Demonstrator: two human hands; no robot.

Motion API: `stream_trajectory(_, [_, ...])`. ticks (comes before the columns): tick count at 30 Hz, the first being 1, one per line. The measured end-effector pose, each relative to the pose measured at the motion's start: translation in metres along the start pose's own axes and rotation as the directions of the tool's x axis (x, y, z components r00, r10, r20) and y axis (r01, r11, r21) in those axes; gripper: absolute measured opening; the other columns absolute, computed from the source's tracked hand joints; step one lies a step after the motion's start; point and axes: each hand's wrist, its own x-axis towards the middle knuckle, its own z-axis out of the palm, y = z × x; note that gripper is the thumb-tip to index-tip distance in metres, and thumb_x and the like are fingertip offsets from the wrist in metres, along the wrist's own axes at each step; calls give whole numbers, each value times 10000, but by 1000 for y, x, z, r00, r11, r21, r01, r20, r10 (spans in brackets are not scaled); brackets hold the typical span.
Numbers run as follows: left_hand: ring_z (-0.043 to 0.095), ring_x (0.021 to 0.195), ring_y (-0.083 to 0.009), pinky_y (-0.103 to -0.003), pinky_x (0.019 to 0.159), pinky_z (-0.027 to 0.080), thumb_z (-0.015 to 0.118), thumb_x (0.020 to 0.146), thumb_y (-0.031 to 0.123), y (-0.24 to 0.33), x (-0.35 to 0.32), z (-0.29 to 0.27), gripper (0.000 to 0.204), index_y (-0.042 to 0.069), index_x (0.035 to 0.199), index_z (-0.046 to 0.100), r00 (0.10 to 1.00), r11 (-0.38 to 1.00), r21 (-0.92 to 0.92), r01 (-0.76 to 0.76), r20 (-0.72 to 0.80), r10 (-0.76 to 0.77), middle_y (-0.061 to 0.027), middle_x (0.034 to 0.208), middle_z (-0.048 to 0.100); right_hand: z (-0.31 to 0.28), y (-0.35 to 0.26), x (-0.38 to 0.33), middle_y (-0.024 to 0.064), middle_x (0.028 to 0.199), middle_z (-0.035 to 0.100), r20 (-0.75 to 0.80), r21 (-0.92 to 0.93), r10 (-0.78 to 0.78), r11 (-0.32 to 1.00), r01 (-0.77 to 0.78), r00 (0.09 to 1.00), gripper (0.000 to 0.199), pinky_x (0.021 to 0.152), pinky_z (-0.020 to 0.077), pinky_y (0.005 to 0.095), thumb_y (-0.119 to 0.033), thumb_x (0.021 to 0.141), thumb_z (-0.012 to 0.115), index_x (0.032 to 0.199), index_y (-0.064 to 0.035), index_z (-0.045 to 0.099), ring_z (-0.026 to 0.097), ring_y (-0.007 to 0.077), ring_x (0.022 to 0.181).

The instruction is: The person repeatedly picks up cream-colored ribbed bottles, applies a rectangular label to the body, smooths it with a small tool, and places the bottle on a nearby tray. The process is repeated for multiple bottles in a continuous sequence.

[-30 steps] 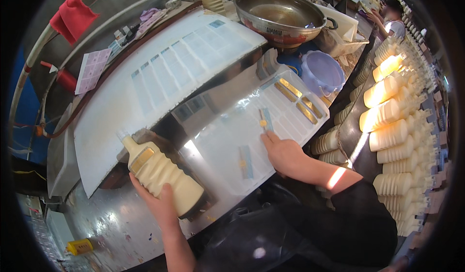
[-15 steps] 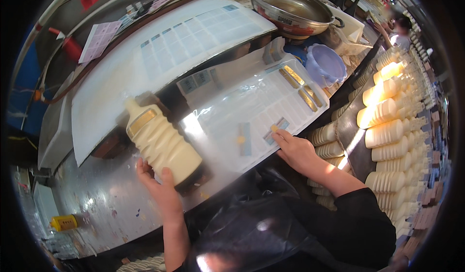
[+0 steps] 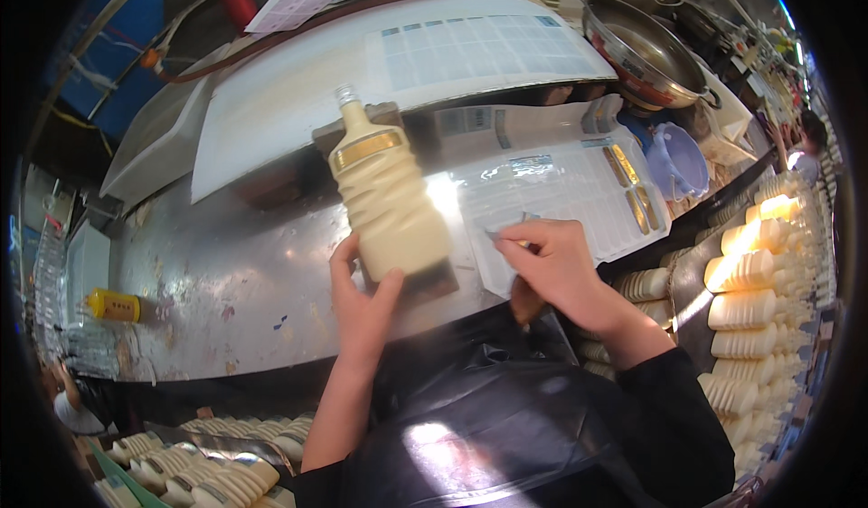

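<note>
A cream, ribbed bottle (image 3: 395, 210) with a clear threaded neck rests tilted on a dark block-like holder (image 3: 327, 135). Across its shoulder runs a gold label (image 3: 365, 149). My left hand (image 3: 363, 305) grips the bottle's base between thumb and fingers. To its right, my right hand (image 3: 559, 259) is closed in a pinch above the near edge of a whitish tray-like sheet (image 3: 551, 183). A small greyish piece, apparently a label (image 3: 493, 235), pokes out from those fingertips. Gold strips (image 3: 624, 164) lie at the sheet's right end.
Behind stands a sloped white board (image 3: 298, 92) bearing a bluish label sheet (image 3: 488, 51). A large metal pan (image 3: 646, 47) and a lilac bucket (image 3: 676, 160) are at the back right. A yellow bottle (image 3: 116, 305) is on the left. Many cream bottles (image 3: 746, 309) are stacked on the right.
My right hand has lifted off the sheet with a small piece between its fingers. My left hand stays at the bottle's base. The whole view has turned.
</note>
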Motion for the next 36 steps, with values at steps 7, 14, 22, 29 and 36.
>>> stream_trajectory(7, [469,1323,-239,-390,1158,332,477,1055,338,15,3,-5,520,11,1459,453,996,961,-272,44,92,-20,-138,1400,527,85,-19,8,81,838,591,259,-724,-743,275,633,618,164,476,474,324,-101,761,661,915,-53,633,600,197,544])
stream_trajectory(14, [493,1292,-213,-371,1131,360,503,1076,321,26,12,1,455,11,1407,477,990,952,-272,139,50,-130,-130,1366,562,103,-16,-5,61,917,653,297,-837,-701,135,530,648,360,457,466,294,-120,734,641,1082,-31,669,574,158,515])
stream_trajectory(22, [534,1281,-234,-363,1102,417,662,985,222,-6,16,8,538,-9,1431,470,997,967,-251,47,-42,-60,-142,1381,566,51,-14,10,128,936,698,246,-524,-537,626,577,807,290,642,554,387,-205,854,701,1094,-41,692,673,291,711])
stream_trajectory(29, [454,1362,-237,-388,1149,367,611,1027,204,-12,5,15,502,-1,1453,442,995,995,-65,-79,-74,74,-142,1437,502,50,25,54,124,880,707,231,-77,95,994,-80,968,546,705,528,331,-368,914,746,1333,-30,655,688,197,804])
stream_trajectory(36, [445,1361,-240,-389,1176,328,632,1006,174,-22,9,19,530,-6,1458,422,997,934,-357,-26,-83,-4,-139,1449,473,57,46,55,43,787,694,279,335,20,935,-117,960,509,674,521,309,-323,947,717,1371,-51,642,649,124,734])
